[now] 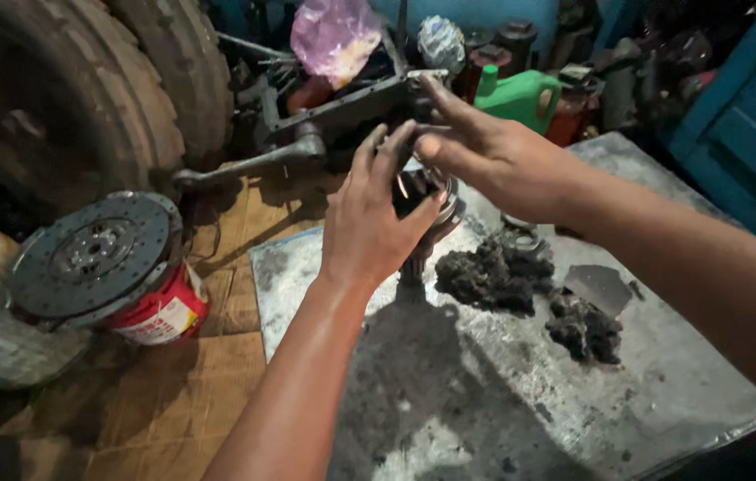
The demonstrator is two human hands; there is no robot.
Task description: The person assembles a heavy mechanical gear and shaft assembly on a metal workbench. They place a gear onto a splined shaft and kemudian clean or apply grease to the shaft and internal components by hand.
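My left hand (367, 214) grips a dark metal shaft part with a shiny bearing ring (436, 209). The part stands upright, its splined lower end (413, 265) resting on a grey metal sheet (485, 392). Just above and to the right of the part, my right hand (485, 151) hovers with fingers spread, its thumb near the top of the ring; whether it touches is unclear. Most of the part is hidden behind my left palm.
Two clumps of black greasy rag (494, 276) (585, 330) and a metal scraper blade (599, 287) lie on the sheet. A clutch disc (93, 254) rests on a red can (164, 312) at left. Big tyres (66, 98), a green jug (520, 96) and machine parts (325, 116) stand behind.
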